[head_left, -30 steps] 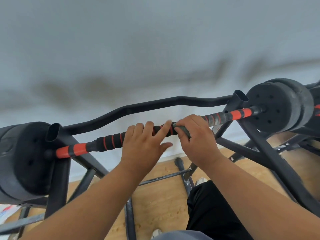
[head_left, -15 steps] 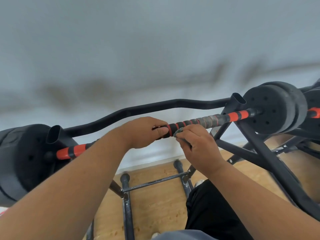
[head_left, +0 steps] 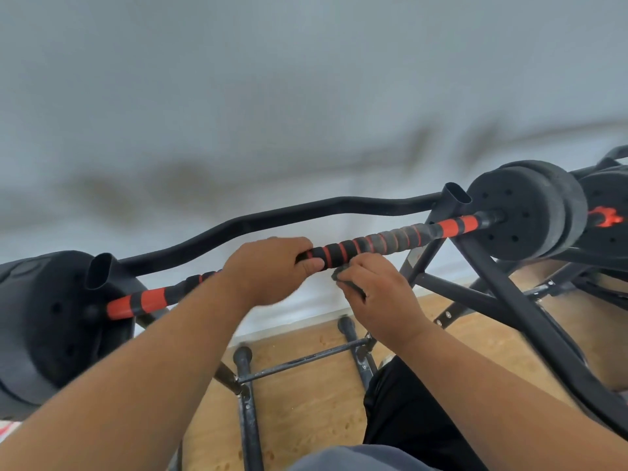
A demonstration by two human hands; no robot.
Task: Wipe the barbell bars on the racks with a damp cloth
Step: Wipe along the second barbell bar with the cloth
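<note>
Barbell bar (head_left: 370,244) lies across the rack (head_left: 452,198). Left hand (head_left: 272,268) grasps the bar mid-length, steadying it. Right hand (head_left: 377,294) pinches a dark cloth (head_left: 343,278) just beneath it. Wiping in hand; next, judged: draw cloth toward the right-side plate.

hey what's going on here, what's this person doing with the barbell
A person is cleaning a barbell bar with black and orange grips that rests on a black rack, with black weight plates on its ends. The left hand grips the bar near its middle. The right hand pinches a small dark cloth just under the bar, beside the left thumb. A curved black bar lies on the rack behind it.
</note>
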